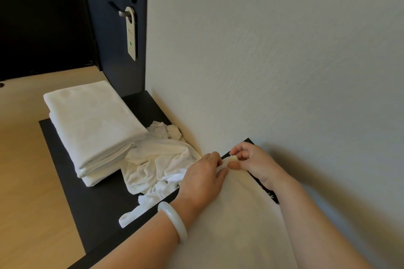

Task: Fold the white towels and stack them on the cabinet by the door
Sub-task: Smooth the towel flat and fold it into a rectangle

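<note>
Several folded towels made a stack (94,124) well to the left of the left hand (201,179), on the dark cabinet (96,209). Between them, just beside that hand, lay a heap (157,159) of crumpled ones. Both hands met at one corner (227,160) of a towel (236,225) spread flat beneath the wrists: left fingers curled on it, right hand (253,161) pinching it between thumb and fingertips. The cloth looked light, soft and limp, likely to sag and shift, so corners and hems seemed the best holds.
</note>
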`<action>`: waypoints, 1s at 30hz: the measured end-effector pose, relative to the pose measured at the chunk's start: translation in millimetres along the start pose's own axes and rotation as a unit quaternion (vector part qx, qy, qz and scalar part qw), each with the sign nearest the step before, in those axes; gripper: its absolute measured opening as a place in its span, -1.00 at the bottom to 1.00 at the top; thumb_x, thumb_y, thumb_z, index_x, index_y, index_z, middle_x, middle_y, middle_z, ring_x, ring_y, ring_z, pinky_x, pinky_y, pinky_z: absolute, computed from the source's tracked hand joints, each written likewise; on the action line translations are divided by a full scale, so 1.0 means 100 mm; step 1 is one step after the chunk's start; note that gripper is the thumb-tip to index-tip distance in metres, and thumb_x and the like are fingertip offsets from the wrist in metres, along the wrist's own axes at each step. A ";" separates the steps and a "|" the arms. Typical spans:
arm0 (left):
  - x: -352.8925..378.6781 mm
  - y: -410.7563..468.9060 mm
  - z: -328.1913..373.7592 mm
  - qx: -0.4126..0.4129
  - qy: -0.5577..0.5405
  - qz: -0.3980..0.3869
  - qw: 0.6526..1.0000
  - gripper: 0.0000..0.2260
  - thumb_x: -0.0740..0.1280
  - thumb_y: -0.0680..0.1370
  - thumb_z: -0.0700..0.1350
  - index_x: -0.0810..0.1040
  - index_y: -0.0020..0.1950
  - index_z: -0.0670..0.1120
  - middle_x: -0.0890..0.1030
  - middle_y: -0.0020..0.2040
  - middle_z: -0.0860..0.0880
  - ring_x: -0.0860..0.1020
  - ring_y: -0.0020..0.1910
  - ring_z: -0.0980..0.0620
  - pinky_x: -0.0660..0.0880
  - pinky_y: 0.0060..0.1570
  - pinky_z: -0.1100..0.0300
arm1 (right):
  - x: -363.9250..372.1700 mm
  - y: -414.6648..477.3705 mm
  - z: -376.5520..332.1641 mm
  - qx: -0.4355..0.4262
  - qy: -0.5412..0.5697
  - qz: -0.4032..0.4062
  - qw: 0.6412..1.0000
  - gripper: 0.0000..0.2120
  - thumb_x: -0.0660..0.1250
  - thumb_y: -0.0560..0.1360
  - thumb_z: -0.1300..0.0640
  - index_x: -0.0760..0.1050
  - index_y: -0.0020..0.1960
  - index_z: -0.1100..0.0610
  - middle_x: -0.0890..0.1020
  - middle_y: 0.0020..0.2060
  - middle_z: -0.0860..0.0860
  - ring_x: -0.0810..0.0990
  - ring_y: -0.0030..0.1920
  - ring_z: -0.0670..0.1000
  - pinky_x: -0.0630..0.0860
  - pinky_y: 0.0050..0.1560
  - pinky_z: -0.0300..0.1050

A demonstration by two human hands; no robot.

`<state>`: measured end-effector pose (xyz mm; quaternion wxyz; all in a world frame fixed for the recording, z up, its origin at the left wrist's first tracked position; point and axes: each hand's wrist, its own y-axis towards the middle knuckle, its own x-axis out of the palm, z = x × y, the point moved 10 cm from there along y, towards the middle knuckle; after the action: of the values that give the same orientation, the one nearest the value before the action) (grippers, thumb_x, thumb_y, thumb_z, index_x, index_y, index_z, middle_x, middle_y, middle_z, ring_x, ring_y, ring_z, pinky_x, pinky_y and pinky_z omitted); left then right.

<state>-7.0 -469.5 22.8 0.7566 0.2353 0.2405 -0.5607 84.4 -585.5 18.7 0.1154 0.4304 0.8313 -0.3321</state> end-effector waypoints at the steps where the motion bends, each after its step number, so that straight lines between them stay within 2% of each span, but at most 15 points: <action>1: 0.00 0.00 0.00 -0.001 -0.001 0.001 1.000 -0.83 0.25 0.62 0.03 0.43 0.11 -0.04 0.52 0.00 0.06 0.51 -0.04 0.03 0.39 -0.11 0.19 | -0.02 0.02 0.04 0.006 0.012 0.035 0.999 -0.79 0.53 0.43 0.22 0.54 -0.01 0.11 0.68 -0.09 0.16 0.61 -0.18 0.00 0.54 -0.10 -0.12; 3: 0.00 -0.01 0.01 0.000 0.007 0.002 1.000 -0.83 0.24 0.63 0.02 0.41 0.12 -0.05 0.51 0.00 0.04 0.51 -0.05 0.01 0.39 -0.13 0.16 | -0.05 0.02 0.08 -0.004 -0.024 0.126 0.992 -0.82 0.49 0.47 0.16 0.50 -0.02 0.11 0.66 -0.13 0.12 0.60 -0.16 0.00 0.47 -0.17 -0.20; 4: -0.01 -0.01 0.02 0.001 0.010 0.004 1.000 -0.83 0.23 0.63 0.02 0.40 0.12 -0.06 0.51 0.00 0.03 0.52 -0.05 -0.01 0.40 -0.13 0.14 | -0.05 -0.01 0.01 -0.031 -0.099 0.178 0.978 -0.84 0.45 0.50 0.15 0.49 0.00 0.10 0.64 -0.14 0.08 0.58 -0.12 0.03 0.43 -0.16 -0.19; 6: -0.02 -0.02 0.04 -0.001 0.007 0.010 1.000 -0.84 0.20 0.65 0.02 0.40 0.09 -0.07 0.52 -0.03 0.00 0.53 -0.09 -0.04 0.44 -0.13 0.09 | 0.06 -0.20 -0.23 -0.118 -0.281 0.288 0.908 -0.84 0.41 0.52 0.18 0.50 0.08 0.10 0.62 -0.09 0.04 0.53 -0.04 0.09 0.36 -0.09 -0.10; 8: -0.02 -0.02 0.02 -0.007 0.005 0.008 1.000 -0.85 0.19 0.65 0.00 0.41 0.06 -0.08 0.52 -0.05 -0.01 0.53 -0.12 -0.05 0.46 -0.12 0.05 | 0.18 -0.55 -0.42 -0.202 -0.317 0.390 0.841 -0.84 0.39 0.50 0.26 0.54 0.08 0.16 0.61 -0.06 0.04 0.51 -0.03 0.12 0.40 -0.04 -0.03; 9: -0.01 -0.02 0.02 -0.008 0.008 0.004 1.000 -0.85 0.18 0.65 -0.01 0.41 0.06 -0.08 0.52 -0.04 -0.02 0.52 -0.12 -0.05 0.46 -0.12 0.05 | 0.24 -0.71 -0.42 -0.231 -0.301 0.416 0.827 -0.86 0.33 0.52 0.26 0.55 0.07 0.18 0.61 -0.05 0.05 0.52 -0.02 0.11 0.44 -0.02 -0.02; 10: -0.01 -0.01 0.02 -0.008 0.014 0.002 1.000 -0.85 0.17 0.65 -0.02 0.42 0.07 -0.08 0.52 -0.04 -0.02 0.52 -0.12 -0.05 0.46 -0.12 0.06 | 0.30 -0.79 -0.34 -0.239 -0.283 0.413 0.832 -0.82 0.25 0.56 0.21 0.56 0.11 0.18 0.61 0.01 0.05 0.54 0.04 0.10 0.48 0.05 -0.03; 11: -0.01 -0.01 0.02 -0.006 0.021 0.002 1.000 -0.84 0.16 0.66 -0.02 0.44 0.07 -0.08 0.53 -0.03 -0.02 0.52 -0.13 -0.04 0.46 -0.12 0.08 | 0.36 -0.79 -0.19 -0.219 -0.254 0.384 0.860 -0.72 0.15 0.61 0.13 0.56 0.20 0.17 0.61 0.13 0.04 0.54 0.18 0.07 0.48 0.18 -0.06; 13: -0.01 0.00 0.03 -0.004 0.027 0.006 1.000 -0.82 0.13 0.67 -0.02 0.45 0.07 -0.08 0.53 -0.04 -0.01 0.52 -0.14 -0.01 0.46 -0.13 0.12 | 0.52 -0.65 0.14 -0.159 -0.202 0.291 0.922 -0.56 -0.02 0.68 0.03 0.42 0.44 0.13 0.44 0.43 0.00 0.30 0.48 -0.06 0.21 0.49 -0.15; 14: -0.01 0.01 0.03 -0.006 0.027 0.008 1.000 -0.82 0.12 0.67 -0.02 0.45 0.07 -0.08 0.53 -0.04 -0.01 0.52 -0.15 0.00 0.45 -0.14 0.14 | 0.56 -0.60 0.19 -0.150 -0.207 0.268 0.929 -0.51 -0.08 0.69 -0.02 0.34 0.51 0.12 0.35 0.50 -0.02 0.17 0.53 -0.12 0.04 0.55 -0.18; 15: -0.03 0.01 0.03 -0.011 0.027 0.009 1.000 -0.82 0.13 0.67 -0.02 0.45 0.07 -0.08 0.54 -0.05 -0.01 0.52 -0.16 0.01 0.44 -0.16 0.17 | 0.59 -0.57 0.18 -0.156 -0.233 0.258 0.925 -0.45 -0.15 0.68 -0.09 0.28 0.55 0.12 0.29 0.54 -0.02 0.09 0.54 -0.15 -0.08 0.56 -0.21; 17: -0.05 0.00 0.02 -0.021 0.028 0.001 0.999 -0.84 0.15 0.66 -0.02 0.45 0.07 -0.08 0.56 -0.05 -0.02 0.52 -0.15 0.02 0.43 -0.16 0.18 | 0.61 -0.54 0.12 -0.161 -0.270 0.245 0.917 -0.25 -0.35 0.61 -0.26 0.18 0.58 0.11 0.22 0.56 -0.02 0.01 0.56 -0.16 -0.21 0.55 -0.23; 21: -0.21 -0.17 -0.13 -0.068 0.042 -0.031 0.996 -0.82 0.20 0.64 0.02 0.45 0.09 -0.07 0.61 -0.07 -0.01 0.57 -0.09 0.01 0.47 -0.11 0.17 | 0.65 -0.49 0.15 -0.118 -0.349 0.207 0.906 -0.19 -0.43 0.51 -0.33 -0.06 0.63 0.06 0.00 0.61 -0.09 -0.16 0.58 -0.17 -0.28 0.56 -0.14; 24: -0.37 -0.49 -0.28 -0.092 0.060 -0.050 0.993 -0.80 0.21 0.64 0.07 0.46 0.07 -0.05 0.58 -0.09 0.03 0.50 -0.13 0.05 0.36 -0.17 0.19 | 0.64 -0.48 0.14 -0.089 -0.384 0.195 0.898 -0.10 -0.52 0.41 -0.43 -0.19 0.63 0.00 -0.13 0.60 -0.11 -0.21 0.58 -0.14 -0.29 0.57 -0.07; 30: -0.65 -1.03 -0.50 -0.132 0.067 -0.068 0.987 -0.77 0.17 0.65 0.14 0.40 -0.04 0.01 0.54 -0.15 0.06 0.48 -0.19 0.07 0.28 -0.33 0.26 | 0.65 -0.46 0.12 -0.053 -0.413 0.183 0.890 -0.26 -0.34 0.53 -0.30 -0.19 0.63 0.02 -0.09 0.62 -0.03 -0.16 0.60 -0.05 -0.22 0.58 0.05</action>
<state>-127.8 -417.5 16.1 0.7231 0.1531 0.3780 -0.5575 7.9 -570.7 -0.3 0.5299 0.3922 0.6311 -0.4088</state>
